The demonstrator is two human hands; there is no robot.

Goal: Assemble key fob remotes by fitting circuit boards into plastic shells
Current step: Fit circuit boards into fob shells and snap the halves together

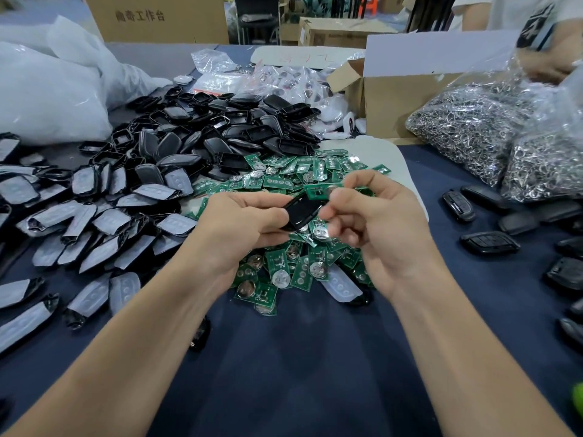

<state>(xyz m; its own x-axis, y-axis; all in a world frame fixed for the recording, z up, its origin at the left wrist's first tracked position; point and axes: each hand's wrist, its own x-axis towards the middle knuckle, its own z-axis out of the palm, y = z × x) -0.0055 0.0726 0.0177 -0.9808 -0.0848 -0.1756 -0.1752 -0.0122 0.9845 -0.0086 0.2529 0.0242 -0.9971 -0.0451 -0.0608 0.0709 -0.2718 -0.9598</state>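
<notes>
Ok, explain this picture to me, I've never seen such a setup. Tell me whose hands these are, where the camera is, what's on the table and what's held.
No machine here: the grips are a person's two bare hands, filmed by one camera worn on the head, looking forward and down. The left hand holds a black shell. The right hand pinches a green board at the shell's top end. On the dark table lie a heap of boards, loose shells, padded shells at left, fobs at right, and bags of metal rings.
</notes>
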